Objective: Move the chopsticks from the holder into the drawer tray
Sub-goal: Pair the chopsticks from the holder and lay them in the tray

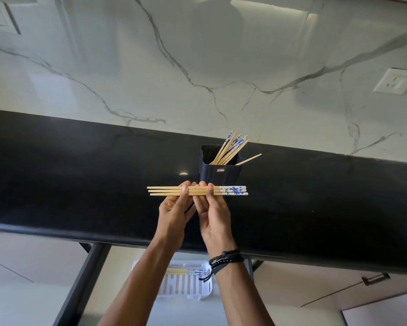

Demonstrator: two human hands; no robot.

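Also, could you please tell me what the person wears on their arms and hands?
Both forearms are bare, no sleeves in view. The right hand has a stack of dark bracelets at its wrist: black beads, cords and a strap with a loose tail. The left hand wears nothing visible.

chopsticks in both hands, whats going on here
A person's left hand and right hand pinch a bundle of chopsticks, held level above the black counter just in front of the black holder. The holder has more chopsticks leaning in it. Below the counter edge a drawer stands open, and its white tray already has a few chopsticks lying in it.
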